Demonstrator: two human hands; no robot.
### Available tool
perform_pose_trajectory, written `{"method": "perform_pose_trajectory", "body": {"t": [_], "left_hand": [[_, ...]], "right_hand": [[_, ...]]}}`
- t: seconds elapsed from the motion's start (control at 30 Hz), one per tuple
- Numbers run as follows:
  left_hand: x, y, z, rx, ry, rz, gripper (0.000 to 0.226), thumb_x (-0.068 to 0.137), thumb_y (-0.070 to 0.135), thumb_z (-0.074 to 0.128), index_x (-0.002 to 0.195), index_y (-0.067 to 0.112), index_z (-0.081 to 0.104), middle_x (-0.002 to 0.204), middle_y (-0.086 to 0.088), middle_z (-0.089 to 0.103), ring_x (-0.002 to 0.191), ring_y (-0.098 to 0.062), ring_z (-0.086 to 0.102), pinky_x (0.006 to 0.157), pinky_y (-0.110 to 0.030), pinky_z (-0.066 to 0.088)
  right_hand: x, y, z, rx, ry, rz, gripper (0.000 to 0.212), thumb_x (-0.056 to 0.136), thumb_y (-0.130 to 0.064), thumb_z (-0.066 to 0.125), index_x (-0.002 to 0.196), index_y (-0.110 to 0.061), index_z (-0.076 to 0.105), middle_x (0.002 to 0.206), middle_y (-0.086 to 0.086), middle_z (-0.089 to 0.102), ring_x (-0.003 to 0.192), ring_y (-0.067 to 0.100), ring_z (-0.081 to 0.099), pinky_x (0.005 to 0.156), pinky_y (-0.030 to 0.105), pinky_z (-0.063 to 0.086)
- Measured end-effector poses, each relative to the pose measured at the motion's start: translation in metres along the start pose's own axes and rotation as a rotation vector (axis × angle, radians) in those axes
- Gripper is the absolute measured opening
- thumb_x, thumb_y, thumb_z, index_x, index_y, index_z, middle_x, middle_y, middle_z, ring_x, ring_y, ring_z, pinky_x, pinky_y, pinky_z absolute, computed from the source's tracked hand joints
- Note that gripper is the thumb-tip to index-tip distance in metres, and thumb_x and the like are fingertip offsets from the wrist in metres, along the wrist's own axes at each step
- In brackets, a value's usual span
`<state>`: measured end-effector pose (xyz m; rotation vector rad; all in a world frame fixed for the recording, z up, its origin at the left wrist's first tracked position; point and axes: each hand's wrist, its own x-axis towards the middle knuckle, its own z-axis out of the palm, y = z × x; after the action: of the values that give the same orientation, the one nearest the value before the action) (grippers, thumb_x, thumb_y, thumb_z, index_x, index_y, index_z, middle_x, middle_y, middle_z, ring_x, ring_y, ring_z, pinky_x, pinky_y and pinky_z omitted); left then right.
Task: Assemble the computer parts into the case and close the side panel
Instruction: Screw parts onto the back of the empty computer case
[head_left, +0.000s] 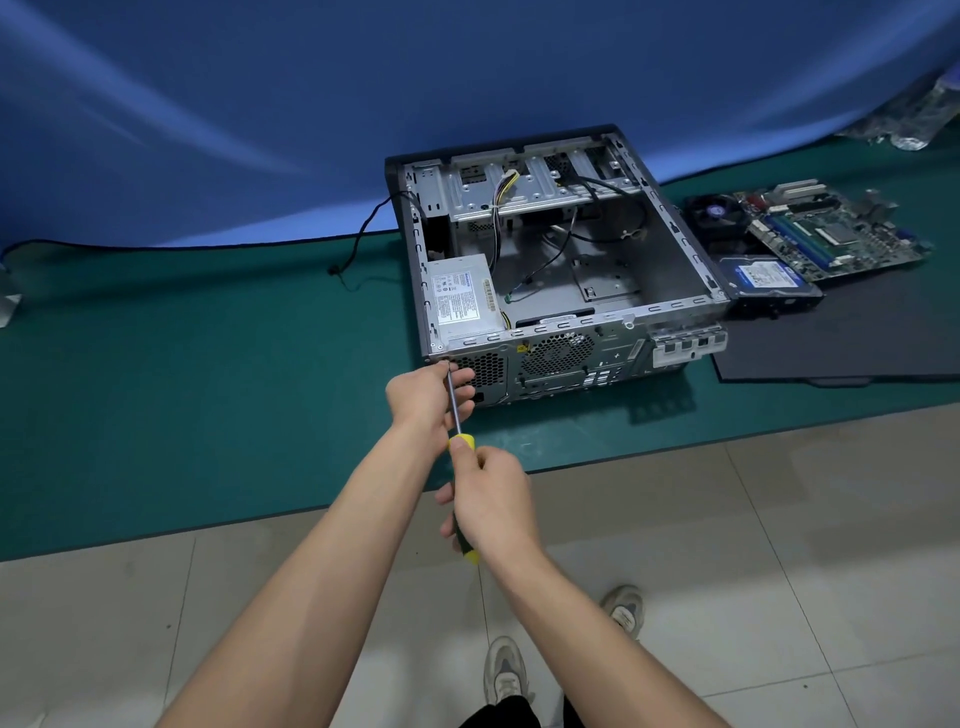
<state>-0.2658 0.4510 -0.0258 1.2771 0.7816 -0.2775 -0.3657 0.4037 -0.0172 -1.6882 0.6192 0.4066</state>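
An open grey computer case (670, 244) lies on its side on the green mat, with a silver power supply (462, 299) in its near left corner. A screwdriver (457, 410) with a yellow and black handle points its tip at the case's rear top left corner. My right hand (493, 501) grips the handle. My left hand (423, 397) pinches the metal shaft near the tip, against the case's rear panel. The motherboard (831, 228), a fan cooler (719, 213) and a hard drive (766, 278) lie to the right of the case.
The dark side panel (841, 338) lies flat on the mat, right of the case, under the hard drive. A black cable (363, 228) trails left from the case. A blue cloth backdrop hangs behind. The table's front edge runs below my hands, with a tiled floor beneath.
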Motion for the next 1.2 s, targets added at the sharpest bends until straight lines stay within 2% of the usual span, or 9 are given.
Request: {"method": "perform_pose_trajectory", "body": {"t": [0.1, 0.23, 0.43, 0.6, 0.7, 0.8, 0.93, 1.07, 1.2], "left_hand": [[0.002, 0.002, -0.003, -0.021, -0.041, -0.041, 0.022, 0.097, 0.011, 0.046, 0.079, 0.005, 0.057, 0.049, 0.0, 0.065, 0.033, -0.006, 0.053, 0.035, -0.015, 0.043], [0.001, 0.003, -0.008, -0.098, -0.11, -0.106, 0.021, 0.098, 0.01, 0.044, 0.083, 0.003, 0.057, 0.052, -0.003, 0.066, 0.036, -0.008, 0.056, 0.035, -0.016, 0.044], [0.003, 0.006, -0.011, -0.077, -0.213, -0.164, 0.027, 0.102, 0.012, 0.037, 0.085, 0.001, 0.055, 0.057, -0.006, 0.068, 0.038, -0.009, 0.058, 0.035, -0.017, 0.045], [0.006, 0.008, -0.01, -0.081, -0.208, -0.155, 0.023, 0.1, 0.009, 0.04, 0.083, 0.001, 0.052, 0.056, -0.008, 0.068, 0.038, -0.007, 0.059, 0.035, -0.018, 0.046], [0.008, 0.006, -0.009, -0.073, -0.186, -0.152, 0.02, 0.099, 0.01, 0.044, 0.082, 0.002, 0.053, 0.057, -0.008, 0.068, 0.04, -0.009, 0.061, 0.036, -0.02, 0.048], [0.009, 0.004, -0.009, -0.079, -0.17, -0.144, 0.017, 0.098, 0.01, 0.048, 0.084, 0.003, 0.054, 0.057, -0.007, 0.069, 0.041, -0.009, 0.062, 0.037, -0.02, 0.049], [0.008, 0.003, -0.011, -0.066, -0.187, -0.134, 0.015, 0.097, 0.01, 0.05, 0.086, 0.004, 0.057, 0.061, -0.006, 0.07, 0.043, -0.009, 0.062, 0.04, -0.021, 0.05], [0.008, 0.003, -0.02, -0.022, -0.318, -0.156, 0.025, 0.102, 0.016, 0.038, 0.093, 0.003, 0.058, 0.07, -0.006, 0.073, 0.048, -0.009, 0.064, 0.043, -0.022, 0.052], [0.008, 0.004, -0.021, 0.012, -0.317, -0.12, 0.023, 0.102, 0.014, 0.037, 0.095, 0.003, 0.057, 0.071, -0.005, 0.073, 0.05, -0.009, 0.065, 0.044, -0.022, 0.052]], "right_hand": [[-0.001, -0.007, -0.006, 0.192, -0.095, 0.087, 0.033, 0.096, -0.037, 0.051, 0.076, -0.011, 0.053, 0.061, 0.002, 0.061, 0.034, 0.014, 0.049, 0.036, 0.02, 0.039], [-0.002, -0.008, -0.007, 0.244, -0.102, 0.124, 0.03, 0.097, -0.032, 0.051, 0.078, -0.009, 0.056, 0.054, 0.001, 0.058, 0.033, 0.013, 0.049, 0.036, 0.02, 0.039], [0.001, -0.009, -0.004, 0.295, -0.145, 0.158, 0.032, 0.097, -0.034, 0.049, 0.08, -0.007, 0.056, 0.047, 0.0, 0.06, 0.034, 0.017, 0.052, 0.039, 0.021, 0.041], [0.007, -0.013, -0.005, 0.177, -0.158, 0.173, 0.041, 0.097, -0.041, 0.043, 0.08, -0.006, 0.056, 0.047, 0.002, 0.062, 0.036, 0.02, 0.056, 0.048, 0.025, 0.045], [0.007, -0.01, -0.006, 0.15, -0.144, 0.164, 0.035, 0.093, -0.041, 0.052, 0.08, -0.009, 0.054, 0.056, 0.003, 0.062, 0.036, 0.016, 0.055, 0.044, 0.023, 0.044], [0.008, -0.006, -0.007, 0.157, -0.097, 0.16, 0.028, 0.092, -0.034, 0.057, 0.082, -0.01, 0.05, 0.067, 0.005, 0.061, 0.04, 0.016, 0.057, 0.044, 0.025, 0.045], [0.011, -0.004, -0.008, 0.151, -0.071, 0.157, 0.031, 0.098, -0.035, 0.049, 0.076, -0.013, 0.048, 0.064, 0.002, 0.065, 0.043, 0.017, 0.059, 0.046, 0.025, 0.045], [0.011, -0.005, -0.004, 0.179, -0.096, 0.156, 0.037, 0.101, -0.038, 0.04, 0.077, -0.012, 0.052, 0.049, -0.004, 0.065, 0.037, 0.013, 0.055, 0.048, 0.026, 0.045], [0.01, -0.007, -0.001, 0.205, -0.104, 0.171, 0.041, 0.101, -0.039, 0.036, 0.078, -0.01, 0.055, 0.046, -0.005, 0.063, 0.034, 0.011, 0.053, 0.045, 0.025, 0.046]]}}
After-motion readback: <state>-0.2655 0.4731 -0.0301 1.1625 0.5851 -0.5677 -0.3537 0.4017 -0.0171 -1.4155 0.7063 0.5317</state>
